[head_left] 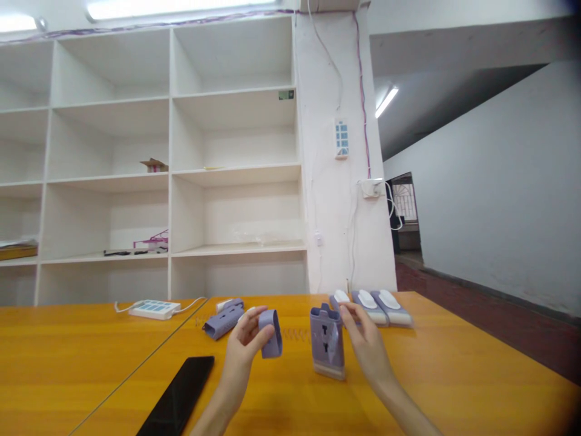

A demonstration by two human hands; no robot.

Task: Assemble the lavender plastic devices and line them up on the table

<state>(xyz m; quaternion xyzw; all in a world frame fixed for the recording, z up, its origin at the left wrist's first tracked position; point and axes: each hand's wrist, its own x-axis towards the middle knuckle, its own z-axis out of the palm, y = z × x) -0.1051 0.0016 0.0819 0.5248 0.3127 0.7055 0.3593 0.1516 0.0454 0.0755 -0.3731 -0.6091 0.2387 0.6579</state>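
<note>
Between the thumb and fingers of my left hand (245, 342) is a short purple plastic sleeve (273, 345), its hollow side turned to the right. My right hand (365, 339) pinches the upper right edge of a tall purple plastic casing (325, 357) with dark keyhole slots in its face and a pale bottom end. The casing stands upright, tilted slightly; whether its base touches the table I cannot tell. The two pieces are apart, with a gap between them. Beyond my left hand, another slotted purple casing (222, 322) lies on its side.
Several purple-and-white units (388, 306) lie in a row behind my right hand. A black tablet-like slab (179, 393) is on the orange table (109, 345) at front left. Farther back sits a white power strip (154, 309) with its cable. White shelves (238, 248) line the wall.
</note>
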